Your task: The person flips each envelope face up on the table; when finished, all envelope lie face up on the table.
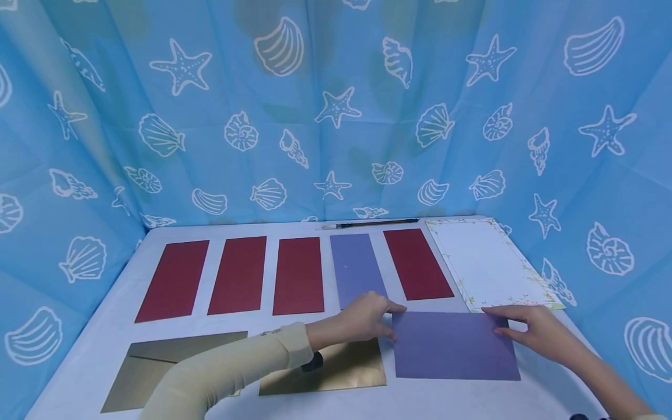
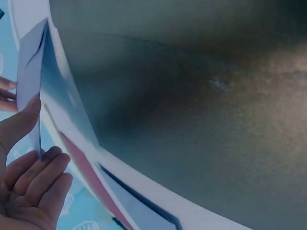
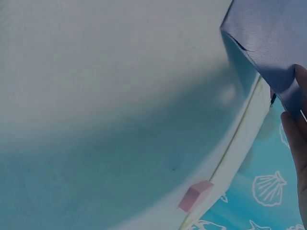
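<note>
A purple envelope (image 1: 455,345) is held up over the front right of the table, its long side running left to right. My left hand (image 1: 366,319) pinches its left edge between thumb and fingers. At the opposite edge, my right hand (image 1: 536,331) pinches the upper right corner. Seen in the left wrist view, the envelope (image 2: 29,62) stands nearly on edge, with the thumb on one face and fingers behind. Under my left forearm lies a gold envelope (image 1: 336,373), partly covered. Just behind my left hand, another purple envelope (image 1: 357,265) lies flat.
Several red envelopes, among them one (image 1: 298,275) at centre and one (image 1: 418,263) further right, lie in the back row. A second gold envelope (image 1: 144,364) lies front left. A brush (image 1: 378,223) and a bordered white sheet (image 1: 485,259) lie at the back. A shell-print curtain (image 1: 336,146) encloses the table.
</note>
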A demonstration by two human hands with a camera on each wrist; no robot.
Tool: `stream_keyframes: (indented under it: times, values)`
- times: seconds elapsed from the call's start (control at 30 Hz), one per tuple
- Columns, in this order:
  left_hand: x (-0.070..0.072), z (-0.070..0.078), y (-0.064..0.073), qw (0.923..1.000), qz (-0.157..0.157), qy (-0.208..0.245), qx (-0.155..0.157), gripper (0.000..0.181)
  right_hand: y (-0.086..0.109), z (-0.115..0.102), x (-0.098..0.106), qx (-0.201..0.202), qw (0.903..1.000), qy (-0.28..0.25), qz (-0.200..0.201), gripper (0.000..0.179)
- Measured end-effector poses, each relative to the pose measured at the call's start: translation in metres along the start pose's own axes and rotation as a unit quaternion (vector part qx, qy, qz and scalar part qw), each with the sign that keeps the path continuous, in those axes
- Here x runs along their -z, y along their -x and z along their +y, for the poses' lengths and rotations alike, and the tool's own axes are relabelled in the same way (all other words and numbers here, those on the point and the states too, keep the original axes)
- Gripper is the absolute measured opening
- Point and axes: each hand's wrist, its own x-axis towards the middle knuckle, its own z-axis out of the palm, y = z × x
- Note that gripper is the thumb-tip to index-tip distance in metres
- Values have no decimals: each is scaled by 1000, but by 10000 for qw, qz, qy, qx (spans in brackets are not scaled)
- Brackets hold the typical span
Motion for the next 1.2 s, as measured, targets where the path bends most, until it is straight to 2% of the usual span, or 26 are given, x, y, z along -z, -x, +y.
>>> stream_keyframes:
  times: [0.17, 0.37, 0.73, 0.87, 0.97, 1.1, 1.2]
  values:
    - [-6, -3, -1, 9998, -154, -118, 90, 55, 0, 5, -6, 168, 9995, -248, -74, 43]
    - [-11, -7, -2, 9995, -211, -251, -9, 51, -1, 11, -15, 294, 9979, -549, -204, 42]
    - [-14, -11, 1, 9994, -242, -94, -215, 46, -1, 8, -20, 6, 9984, -455, -328, 41]
    - [-10, -12, 5, 9975, -332, -271, -568, 47, 2, 4, -18, 156, 9996, -225, -106, 42]
    - [-6, -9, 12, 9931, -475, -510, -942, 48, 6, -2, -14, 255, 9996, -99, -14, 40]
    - [-4, 0, 25, 9870, -714, -531, -1336, 47, 14, -10, -11, 242, 9986, -206, -418, 35]
    - [-6, 7, 35, 9842, -838, -544, -1462, 44, 19, -16, -12, 147, 9963, -362, -771, 33]
